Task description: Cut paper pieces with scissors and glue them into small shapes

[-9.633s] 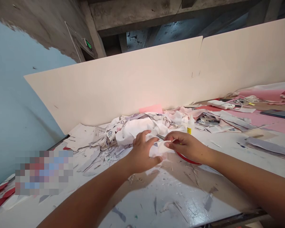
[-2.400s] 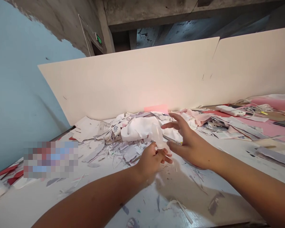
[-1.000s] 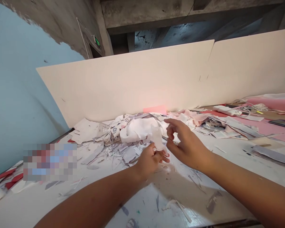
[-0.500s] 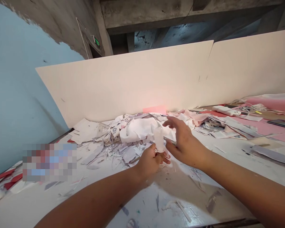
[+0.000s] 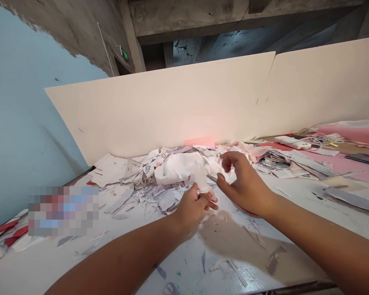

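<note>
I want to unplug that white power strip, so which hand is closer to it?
Right. The right hand is nearer, in front of the white power strip and to its left in view. The left hand is farther left, pinching a white paper scrap.

I'm working in a rough craft workshop, going by the room: bare concrete beams (image 5: 233, 20) are running overhead, a green exit sign (image 5: 124, 54) is glowing by a doorway, and a cream board (image 5: 160, 102) is standing along the white desk (image 5: 252, 254), which is carrying heaps of cut paper offcuts (image 5: 119, 205), pink sheets (image 5: 350, 172) and a cabled power strip (image 5: 292, 142).
</note>
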Demonstrator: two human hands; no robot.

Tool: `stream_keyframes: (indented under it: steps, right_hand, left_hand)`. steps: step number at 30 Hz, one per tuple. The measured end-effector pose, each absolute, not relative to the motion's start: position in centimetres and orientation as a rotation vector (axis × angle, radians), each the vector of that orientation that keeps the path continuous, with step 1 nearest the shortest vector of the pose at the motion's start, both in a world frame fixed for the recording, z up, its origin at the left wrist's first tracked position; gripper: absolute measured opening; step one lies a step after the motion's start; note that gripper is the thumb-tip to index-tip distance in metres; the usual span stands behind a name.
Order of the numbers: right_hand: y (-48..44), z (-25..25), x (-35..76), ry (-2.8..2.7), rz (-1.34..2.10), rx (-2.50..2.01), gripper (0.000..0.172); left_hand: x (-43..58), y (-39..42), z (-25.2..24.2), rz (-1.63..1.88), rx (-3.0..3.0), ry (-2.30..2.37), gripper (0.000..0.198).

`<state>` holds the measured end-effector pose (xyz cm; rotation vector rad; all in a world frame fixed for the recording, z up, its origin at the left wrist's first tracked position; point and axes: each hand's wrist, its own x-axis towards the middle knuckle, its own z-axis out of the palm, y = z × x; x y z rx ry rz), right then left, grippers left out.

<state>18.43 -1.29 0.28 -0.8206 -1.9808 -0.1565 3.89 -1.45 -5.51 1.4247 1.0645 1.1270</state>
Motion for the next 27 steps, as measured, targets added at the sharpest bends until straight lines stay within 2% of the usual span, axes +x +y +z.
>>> stream_keyframes:
  steps: [2,6,8,17,21,27]
  right_hand:
    - [-1.3,0.3,18.4,-2.032,-0.122,-0.811,0.038]
    - [-1.3,0.1,18.3,-2.132,-0.104,-0.825,0.067]
    - [-1.3,0.1,18.4,-2.061,-0.07,-0.849,0.07]
    - [-0.3,0.1,18.2,-1.912,0.96,-0.911,0.035]
    - [0.8,0.0,18.5,-1.712,1.213,-0.734,0.034]
    - [1.2,0.3,18.9,-1.57,1.378,-0.628,0.032]
  left_hand:
    - [3.9,-1.5,-5.5,1.117,1.43,1.059,0.023]
    - [3.7,-1.6,-5.5,1.104,1.494,1.038,0.024]
    - [3.7,-1.6,-5.7,1.118,1.51,1.022,0.024]
    - [3.7,-1.5,-6.1,1.007,1.476,0.954,0.027]
    - [3.5,-2.0,-5.7,1.001,1.41,0.912,0.029]
    - [3.7,-2.1,-4.8,1.124,1.26,0.83,0.023]
